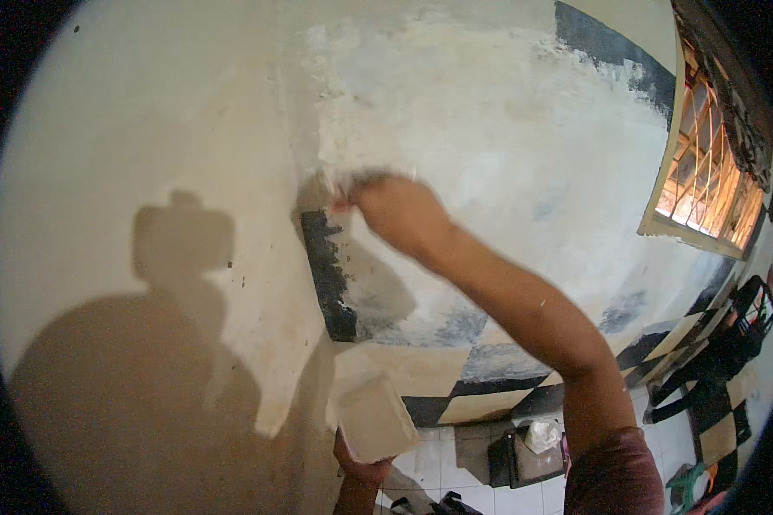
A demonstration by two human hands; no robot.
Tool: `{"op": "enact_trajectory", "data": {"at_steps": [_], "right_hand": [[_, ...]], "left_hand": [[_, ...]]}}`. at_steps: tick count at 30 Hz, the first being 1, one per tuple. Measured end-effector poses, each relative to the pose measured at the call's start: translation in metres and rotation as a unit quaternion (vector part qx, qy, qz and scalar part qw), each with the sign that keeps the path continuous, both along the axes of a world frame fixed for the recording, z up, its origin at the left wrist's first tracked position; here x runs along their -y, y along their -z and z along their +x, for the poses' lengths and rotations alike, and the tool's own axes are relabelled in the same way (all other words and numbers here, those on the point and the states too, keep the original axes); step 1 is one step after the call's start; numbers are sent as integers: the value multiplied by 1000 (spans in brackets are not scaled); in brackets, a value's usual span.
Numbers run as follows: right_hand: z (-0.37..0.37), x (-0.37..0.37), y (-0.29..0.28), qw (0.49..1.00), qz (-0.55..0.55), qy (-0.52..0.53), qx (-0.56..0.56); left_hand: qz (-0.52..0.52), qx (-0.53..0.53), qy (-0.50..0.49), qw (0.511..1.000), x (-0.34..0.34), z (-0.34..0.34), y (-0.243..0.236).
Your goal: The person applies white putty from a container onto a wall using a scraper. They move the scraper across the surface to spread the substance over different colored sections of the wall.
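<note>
Evidently, the left hand (362,469) holds a pale, boxy, rounded-cornered tub (401,419).

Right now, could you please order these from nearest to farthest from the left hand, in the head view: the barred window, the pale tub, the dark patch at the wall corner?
From the left hand:
1. Pale tub: held in it.
2. Dark patch: above and slightly left, at the corner.
3. Barred window: far to the upper right.
</note>
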State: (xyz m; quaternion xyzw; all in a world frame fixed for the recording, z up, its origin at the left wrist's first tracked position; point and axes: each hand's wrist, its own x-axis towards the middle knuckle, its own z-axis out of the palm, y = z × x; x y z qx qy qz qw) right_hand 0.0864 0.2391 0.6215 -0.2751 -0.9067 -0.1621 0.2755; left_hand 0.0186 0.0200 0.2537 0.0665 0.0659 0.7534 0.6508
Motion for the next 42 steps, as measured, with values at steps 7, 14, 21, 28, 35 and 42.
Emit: {"op": "enact_trajectory", "data": {"at_steps": [7, 14, 21, 28, 35, 42], "right_hand": [[6, -29, -198, 949, 307, 29, -67], [29, -102, -14, 927, 365, -43, -78], [76, 18, 104, 991, -49, -32, -119], [92, 105, 118, 902, -392, -118, -140], [87, 98, 160, 919, -392, -12, -44], [71, 114, 184, 912, -395, -53, -92]], "left_hand": [[-20, 36, -14, 999, -5, 5, 2], [-11, -12, -2, 1000, -1, 9, -13], [-49, 2, 30, 998, -9, 9, -30], [-106, 6, 29, 994, -9, 21, -55], [-187, -29, 22, 982, -10, 27, -78], [-4, -73, 18, 997, -36, 35, -46]]}}
